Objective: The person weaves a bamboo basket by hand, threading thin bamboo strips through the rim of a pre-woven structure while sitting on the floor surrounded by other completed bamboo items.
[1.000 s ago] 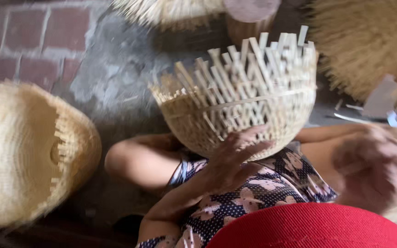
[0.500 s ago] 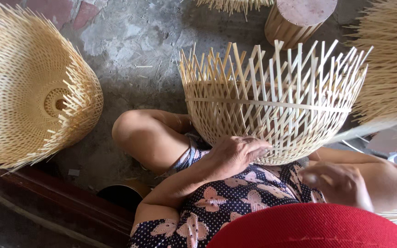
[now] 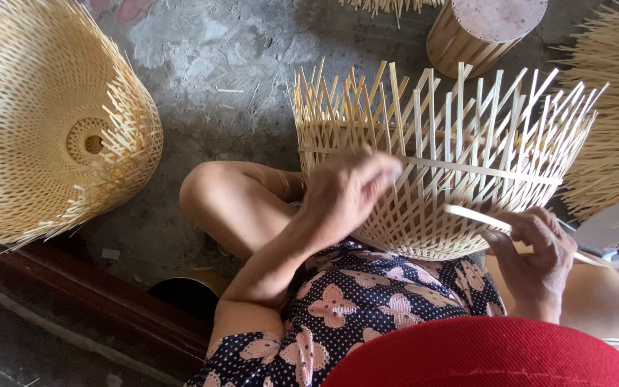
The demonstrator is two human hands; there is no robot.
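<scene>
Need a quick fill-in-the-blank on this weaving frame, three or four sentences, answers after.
1. The left hand rests on the half-woven ____ on the person's lap.
2. The right hand holds a thin bamboo ____.
3. A finished woven basket lies on its side to the ____ of the picture.
4. The wooden stump stands on the ____ floor.

Missing words: basket; strip; left; concrete

Pale straw basket (image 3: 460,179), navy flower-print dress (image 3: 367,301), red hat (image 3: 488,355).
</scene>
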